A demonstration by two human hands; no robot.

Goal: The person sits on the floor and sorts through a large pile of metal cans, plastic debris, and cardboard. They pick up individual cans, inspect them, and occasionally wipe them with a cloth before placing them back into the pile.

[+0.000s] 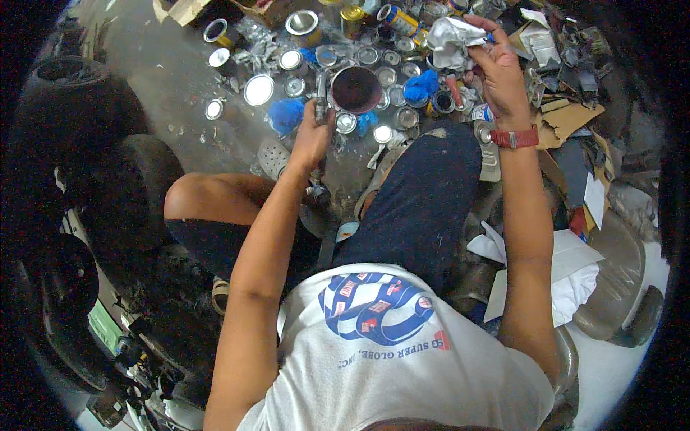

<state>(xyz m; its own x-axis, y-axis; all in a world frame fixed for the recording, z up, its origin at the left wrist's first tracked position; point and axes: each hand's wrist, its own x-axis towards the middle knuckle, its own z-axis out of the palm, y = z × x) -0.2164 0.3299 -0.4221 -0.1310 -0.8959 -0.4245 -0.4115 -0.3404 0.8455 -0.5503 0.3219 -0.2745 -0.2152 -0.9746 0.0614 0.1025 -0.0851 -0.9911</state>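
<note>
My left hand [314,134] grips the handle of what looks like a paint spray gun [321,102], with a metal fitting below my fist. A round cup, dark red inside [356,90], sits right beside its head; I cannot tell whether the two are joined. At the upper right my right hand [498,67] pinches a crumpled white-grey sheet [452,42], paper or cloth. Beneath it stand small cans and jars, among them an open can [442,101] with dark contents. A blue crumpled wad [421,85] lies between the two hands.
Tins and jars crowd the floor ahead, including a large open tin [302,24] and a white-topped can [259,90]. Another blue wad [285,115] lies left of my hand. Torn cardboard [571,121] piles up at right, near a grey plastic chair [614,264]. Tires [73,97] stand at left.
</note>
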